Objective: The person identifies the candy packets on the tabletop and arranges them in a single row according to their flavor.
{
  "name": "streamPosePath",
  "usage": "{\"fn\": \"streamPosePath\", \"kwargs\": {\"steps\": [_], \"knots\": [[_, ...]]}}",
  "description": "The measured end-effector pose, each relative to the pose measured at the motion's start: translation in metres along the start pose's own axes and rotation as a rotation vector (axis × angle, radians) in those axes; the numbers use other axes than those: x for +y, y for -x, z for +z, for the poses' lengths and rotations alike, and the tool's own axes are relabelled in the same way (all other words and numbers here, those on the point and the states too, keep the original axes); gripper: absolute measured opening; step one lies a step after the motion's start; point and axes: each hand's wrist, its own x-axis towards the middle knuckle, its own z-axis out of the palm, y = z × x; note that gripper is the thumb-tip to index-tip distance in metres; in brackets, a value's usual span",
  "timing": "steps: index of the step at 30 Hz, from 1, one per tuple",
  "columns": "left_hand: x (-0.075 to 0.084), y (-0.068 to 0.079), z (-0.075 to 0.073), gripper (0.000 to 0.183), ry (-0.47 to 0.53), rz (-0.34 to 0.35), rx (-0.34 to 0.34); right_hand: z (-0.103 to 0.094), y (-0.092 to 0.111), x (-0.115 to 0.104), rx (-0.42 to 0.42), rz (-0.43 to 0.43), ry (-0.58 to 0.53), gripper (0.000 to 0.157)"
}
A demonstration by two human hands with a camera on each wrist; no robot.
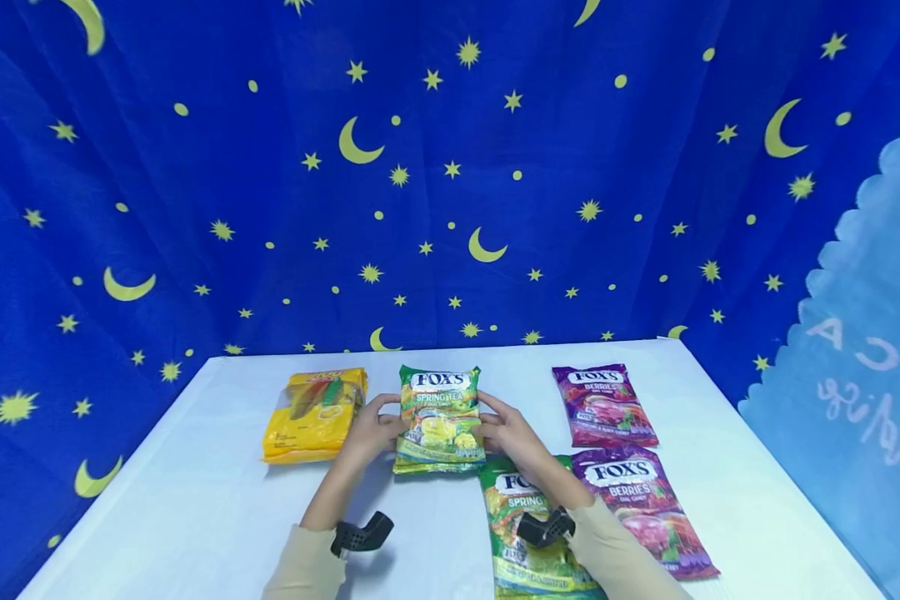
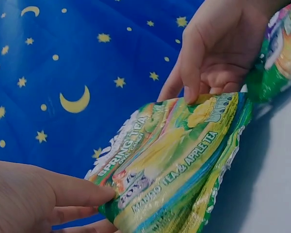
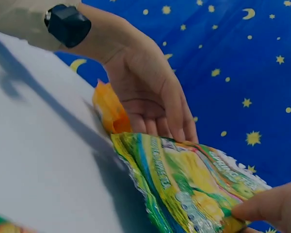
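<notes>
A green and yellow Fox's Spring Tea candy bag [image 1: 440, 421] is held between both hands near the back middle of the table, its printed front facing up. My left hand [image 1: 372, 429] grips its left side, thumb on the front and the other fingers behind, as the left wrist view shows at the bag's corner [image 2: 174, 165]. On the opposite side my right hand [image 1: 513, 433] pinches the edge, with the thumb on the printed face of the bag [image 3: 194, 179]. The bag's lower edge tilts over the white table in both wrist views.
Left of the held bag lies a yellow candy bag [image 1: 315, 417]. A second Spring Tea bag [image 1: 528, 558] lies partly under the right forearm. Two purple Fox's Berries bags [image 1: 606, 404] lie at the right of the white table [image 1: 217, 500]. A blue star-patterned curtain [image 1: 435, 167] hangs behind.
</notes>
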Motion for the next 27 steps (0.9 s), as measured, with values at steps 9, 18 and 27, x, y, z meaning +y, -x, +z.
{"fn": "streamPosePath", "kwargs": {"steps": [9,18,27], "knots": [[0.014,0.007,0.004,0.044,0.013,0.033,-0.039,-0.015,0.005,-0.019,0.001,0.038,-0.022,0.067],[0.023,0.015,0.006,0.058,-0.105,0.034,-0.099,-0.022,0.008,-0.026,-0.065,0.084,0.009,0.066],[0.027,0.018,0.004,0.06,-0.133,0.044,-0.098,-0.021,0.01,-0.026,-0.107,0.066,0.027,0.071]]}}
